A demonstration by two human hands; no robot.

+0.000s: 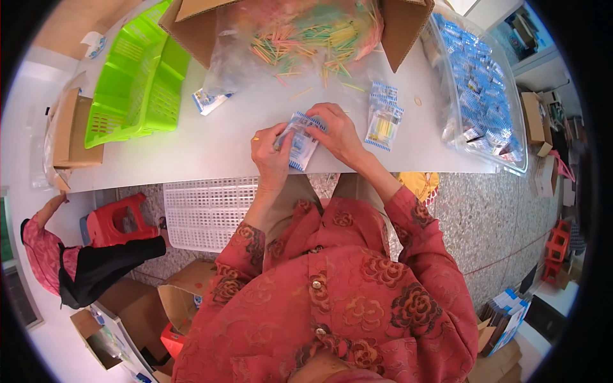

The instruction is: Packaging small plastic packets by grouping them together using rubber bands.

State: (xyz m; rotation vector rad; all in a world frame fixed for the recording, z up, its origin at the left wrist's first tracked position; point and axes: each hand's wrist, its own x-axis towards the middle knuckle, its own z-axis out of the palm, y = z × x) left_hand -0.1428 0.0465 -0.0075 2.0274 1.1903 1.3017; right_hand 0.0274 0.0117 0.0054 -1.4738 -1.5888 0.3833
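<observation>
Both my hands hold a small blue-and-white plastic packet just above the white table, near its front edge. My left hand pinches the packet's left side, and a ring shows on one finger. At the packet's upper right, my right hand has its fingers closed on the edge. To the right lie filled packets, one with pale yellow sticks showing through its clear window. Another blue-and-white packet rests to the left. Beyond my hands, thin pastel sticks spill from a clear bag in a cardboard box.
A green plastic basket stands at the left. On the right, a clear bin is heaped with blue packets. Below the table are a white crate and a red stool. Another person is at the far left.
</observation>
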